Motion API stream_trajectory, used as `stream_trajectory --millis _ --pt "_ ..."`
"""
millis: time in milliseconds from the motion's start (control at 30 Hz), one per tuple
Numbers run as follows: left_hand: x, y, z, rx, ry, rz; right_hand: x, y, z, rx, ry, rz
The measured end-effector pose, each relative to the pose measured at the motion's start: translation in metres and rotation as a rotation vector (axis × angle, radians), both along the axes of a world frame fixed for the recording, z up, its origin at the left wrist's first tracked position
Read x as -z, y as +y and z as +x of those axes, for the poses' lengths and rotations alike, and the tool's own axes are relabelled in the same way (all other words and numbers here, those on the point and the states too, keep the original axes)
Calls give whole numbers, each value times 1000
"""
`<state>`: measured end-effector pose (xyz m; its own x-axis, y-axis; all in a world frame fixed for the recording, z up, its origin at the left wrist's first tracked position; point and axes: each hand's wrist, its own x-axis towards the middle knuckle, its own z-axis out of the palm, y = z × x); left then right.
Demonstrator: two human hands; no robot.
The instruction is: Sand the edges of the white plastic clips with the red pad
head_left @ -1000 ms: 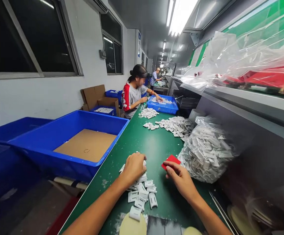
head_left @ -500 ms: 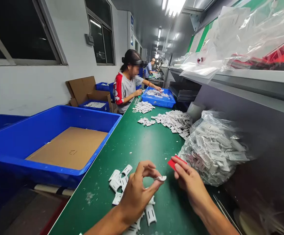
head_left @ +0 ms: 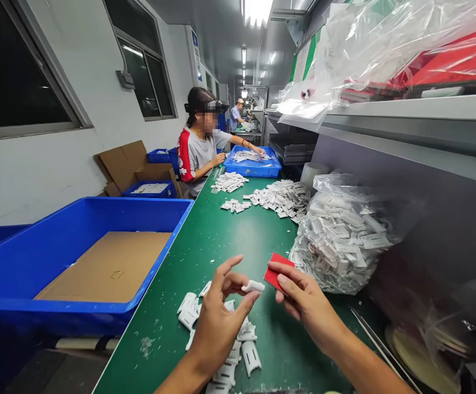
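Note:
Between the thumb and fingers of my left hand (head_left: 221, 312) is a small white plastic part (head_left: 253, 286), tilted and held above the bench. My right hand (head_left: 303, 301) pinches a flat red piece (head_left: 278, 270), like a small card or sanding pad; its exact kind I cannot make out. The red piece's left edge is close to the white part. Under and around my left hand lie several loose white slotted parts (head_left: 251, 357) on the green bench top (head_left: 205, 241). My left forearm and hand hide some of them.
A clear bag of white parts (head_left: 340, 241) stands to the right. Farther along are white piles (head_left: 281, 198) and a blue tray (head_left: 252, 169), where a co-worker (head_left: 201, 142) reaches in. A large blue bin (head_left: 139, 210) sits left of the bench; metal rods (head_left: 381, 345) lie at right.
The view has shifted slightly. My left fingers have loosened and the white part has turned, showing more of its side. The red piece has tilted to show more of its face.

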<state>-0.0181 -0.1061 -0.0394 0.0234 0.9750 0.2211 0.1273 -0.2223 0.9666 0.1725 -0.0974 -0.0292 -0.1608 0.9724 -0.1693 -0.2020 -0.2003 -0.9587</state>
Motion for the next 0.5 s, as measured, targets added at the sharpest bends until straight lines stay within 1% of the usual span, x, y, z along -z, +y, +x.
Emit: stream_trajectory --millis 100,167,233,267,300,367,400,433,467,500 --pt "3 2 2 86 -26 -61 -3 -8 -4 -52 48 26" --pt "6 1 3 89 -38 -52 -4 -12 -7 -115 91 39" --pt "10 -2 4 52 -41 0 -3 -13 -8 -183 89 42" --pt "12 -3 5 38 -37 35 -3 -11 -8 -163 60 43" --pt "13 -5 5 28 -34 70 -2 -9 -7 -101 22 45" --pt "14 -7 7 20 -36 105 -2 -4 -4 99 -48 54" --pt "13 -8 7 21 -45 97 -2 -2 -2 193 -61 61" --pt "12 -8 7 23 -62 74 -2 -1 -1 227 -52 65" --pt "10 -7 7 24 -86 39 -2 0 0 175 -32 59" --pt "8 -6 7 26 -114 -3 -2 0 1 88 -16 54"
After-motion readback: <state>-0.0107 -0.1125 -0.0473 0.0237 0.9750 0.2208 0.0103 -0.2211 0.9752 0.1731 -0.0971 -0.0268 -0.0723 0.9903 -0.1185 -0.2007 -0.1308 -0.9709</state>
